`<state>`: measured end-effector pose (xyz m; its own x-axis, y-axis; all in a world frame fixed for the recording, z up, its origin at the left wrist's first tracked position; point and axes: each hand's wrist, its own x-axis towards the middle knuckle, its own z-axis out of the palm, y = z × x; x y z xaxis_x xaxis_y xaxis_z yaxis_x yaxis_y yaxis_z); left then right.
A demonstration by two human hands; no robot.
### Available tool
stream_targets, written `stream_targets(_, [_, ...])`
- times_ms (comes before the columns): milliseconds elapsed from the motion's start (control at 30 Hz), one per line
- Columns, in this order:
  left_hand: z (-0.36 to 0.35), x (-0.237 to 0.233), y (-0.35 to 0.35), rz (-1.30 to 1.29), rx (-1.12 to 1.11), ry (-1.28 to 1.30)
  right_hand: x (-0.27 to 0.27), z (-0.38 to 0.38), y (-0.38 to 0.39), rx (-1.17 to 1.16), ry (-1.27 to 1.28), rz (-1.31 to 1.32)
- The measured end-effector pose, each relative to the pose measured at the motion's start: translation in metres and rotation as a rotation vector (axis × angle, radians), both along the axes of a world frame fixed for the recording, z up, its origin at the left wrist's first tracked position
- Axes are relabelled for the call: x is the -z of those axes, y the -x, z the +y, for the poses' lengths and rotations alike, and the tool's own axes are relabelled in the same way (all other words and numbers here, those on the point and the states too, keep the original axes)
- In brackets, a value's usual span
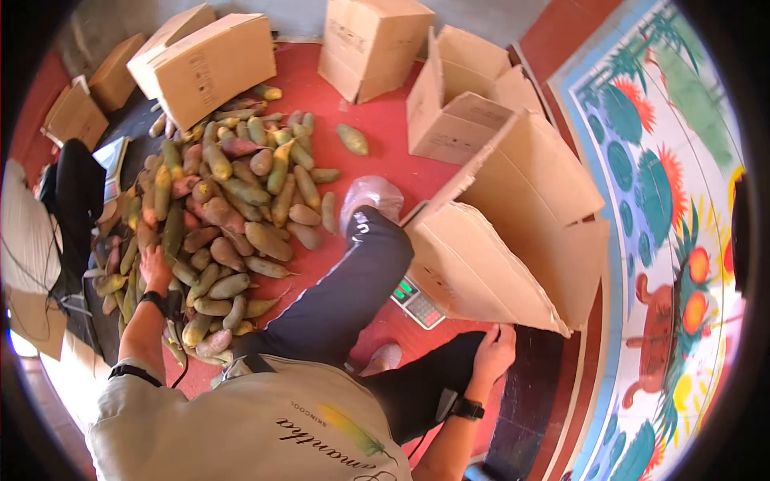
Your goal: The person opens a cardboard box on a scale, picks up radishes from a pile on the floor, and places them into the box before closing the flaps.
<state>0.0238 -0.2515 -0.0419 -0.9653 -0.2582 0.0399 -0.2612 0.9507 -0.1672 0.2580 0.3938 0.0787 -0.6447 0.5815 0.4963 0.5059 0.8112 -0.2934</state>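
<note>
Rested left hand point(156, 268) on near-left side of fruit heap point(233, 208), fingers curled down over the green-yellow fruits; could not tell whether closed on any. Kept right hand point(493, 349) touching lower corner of open carton point(513, 240); could not make out the grip there. Heaped toward left edge of red floor point(377, 136). Stood just beside scale point(417, 302), mid-floor. Lined far edge with closed boxes point(212, 64). Bordered right edge with painted tiles point(666, 200).

Scale point(415, 301) mostly under the box point(481, 268); display digits illegible.
</note>
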Motion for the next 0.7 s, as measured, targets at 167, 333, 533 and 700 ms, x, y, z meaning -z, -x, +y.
stream_targets(167, [-0.021, 0.021, 0.004, -0.078, 0.003, -0.030, 0.003, 0.003, -0.002, 0.018, -0.062, -0.025])
stream_targets(333, [-0.070, 0.064, 0.027, -0.138, -0.053, -0.128, 0.002, 0.000, -0.003, 0.036, -0.019, 0.004])
stream_targets(533, [-0.122, 0.074, 0.066, 0.107, 0.290, 0.120, 0.001, -0.001, -0.001, 0.020, 0.019, 0.041])
stream_targets(700, [-0.090, 0.008, 0.086, 0.441, 0.498, 0.050, 0.003, 0.000, -0.001, 0.009, 0.025, 0.056])
